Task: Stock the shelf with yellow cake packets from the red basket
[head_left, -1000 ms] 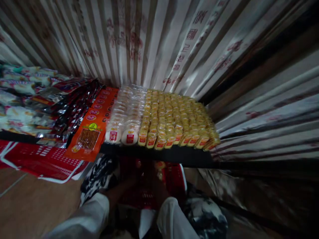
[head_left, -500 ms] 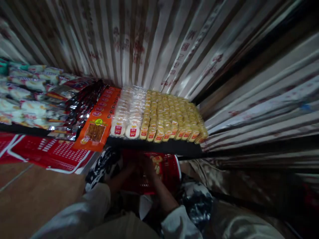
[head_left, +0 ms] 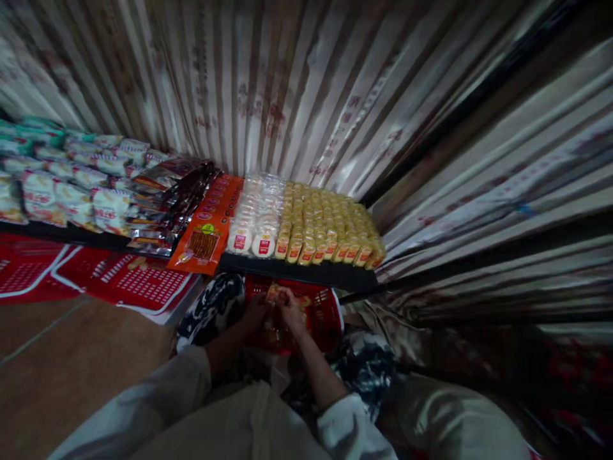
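R hand [head_left: 290, 309] is pinching what's prob. a small yellow pack [head_left: 273, 292]; L hand [head_left: 257, 309] is sitting just left of it, grip too dark to tell. Pack's hanging betw. both hands, far side, over red basket [head_left: 327, 314]. Likely light, slick-wrapped, crumbly, so wrapper edges are offering the safest hold.

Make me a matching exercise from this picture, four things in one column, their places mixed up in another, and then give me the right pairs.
Things
1. Orange bag
2. Yellow packs
3. Left hand and right hand
4. Striped curtain

Places
A. Close together over a red basket
B. Rising behind the black shelf
C. Between the dark shiny bags and the white round packs
D. At the picture's right end of the shelf

Pairs: 1-C, 2-D, 3-A, 4-B
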Tool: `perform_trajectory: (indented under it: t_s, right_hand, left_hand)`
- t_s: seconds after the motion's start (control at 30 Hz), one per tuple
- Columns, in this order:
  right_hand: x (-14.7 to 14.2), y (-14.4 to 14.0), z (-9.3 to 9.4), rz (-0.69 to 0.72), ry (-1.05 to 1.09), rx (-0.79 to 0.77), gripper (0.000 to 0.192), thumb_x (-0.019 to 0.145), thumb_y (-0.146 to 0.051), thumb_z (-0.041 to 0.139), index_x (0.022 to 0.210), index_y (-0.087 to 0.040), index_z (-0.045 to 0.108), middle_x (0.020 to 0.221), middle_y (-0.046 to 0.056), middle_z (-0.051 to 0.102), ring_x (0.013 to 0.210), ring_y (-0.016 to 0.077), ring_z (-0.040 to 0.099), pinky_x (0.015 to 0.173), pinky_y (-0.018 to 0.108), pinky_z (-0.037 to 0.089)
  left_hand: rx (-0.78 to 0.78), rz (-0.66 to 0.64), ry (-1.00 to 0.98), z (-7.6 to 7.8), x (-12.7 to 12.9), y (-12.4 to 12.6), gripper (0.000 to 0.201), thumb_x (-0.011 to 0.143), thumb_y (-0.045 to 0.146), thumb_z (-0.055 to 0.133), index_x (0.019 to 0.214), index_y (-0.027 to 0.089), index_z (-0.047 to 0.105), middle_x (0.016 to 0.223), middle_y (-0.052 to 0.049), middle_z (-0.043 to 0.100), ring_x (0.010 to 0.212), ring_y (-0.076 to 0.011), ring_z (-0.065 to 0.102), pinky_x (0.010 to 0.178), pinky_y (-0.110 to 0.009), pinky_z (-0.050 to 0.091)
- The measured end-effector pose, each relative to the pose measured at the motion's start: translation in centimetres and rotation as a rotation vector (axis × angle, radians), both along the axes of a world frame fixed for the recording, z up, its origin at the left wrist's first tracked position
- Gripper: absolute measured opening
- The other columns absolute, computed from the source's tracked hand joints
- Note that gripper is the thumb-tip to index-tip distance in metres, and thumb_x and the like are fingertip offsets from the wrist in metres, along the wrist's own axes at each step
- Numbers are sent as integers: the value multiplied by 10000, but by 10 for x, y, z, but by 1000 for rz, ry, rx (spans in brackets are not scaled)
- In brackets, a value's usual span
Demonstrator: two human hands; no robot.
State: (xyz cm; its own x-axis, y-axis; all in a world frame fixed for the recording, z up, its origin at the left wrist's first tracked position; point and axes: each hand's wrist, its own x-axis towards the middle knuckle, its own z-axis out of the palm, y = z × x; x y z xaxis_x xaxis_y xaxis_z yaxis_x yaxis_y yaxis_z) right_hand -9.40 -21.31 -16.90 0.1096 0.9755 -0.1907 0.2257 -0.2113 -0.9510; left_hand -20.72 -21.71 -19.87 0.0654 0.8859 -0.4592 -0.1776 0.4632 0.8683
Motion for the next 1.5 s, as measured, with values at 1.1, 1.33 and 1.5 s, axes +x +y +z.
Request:
perform_trajectory:
  t_s: [1.1,1.33,1.5]
  right_hand:
    - [70,8,69,-316,-203,288,496,813,-481,496,1174,-141,506,1080,146,640,974,230,618,861,372,482]
    - [88,31,66,-362,-268,324,564,777,-493,521,1213,-136,506,1052,131,641,913,225,620,849,373,478]
    - [100,62,65,-447,-363,329,576,748,-506,536,1190,-137,520,1014,125,634,829,205,613,783,344,486]
  left_hand:
    - [513,-139,469,114,79,45,208,800,163,517,943,174,667,933,-42,648,760,-113,616,753,-235,511]
    - [437,-194,439,124,103,65,231,840,178,480,988,178,657,991,-47,666,847,-134,630,807,-252,512]
    - [522,-163,491,120,105,75,280,809,125,494,1057,164,618,1084,-84,630,884,-143,629,868,-284,504]
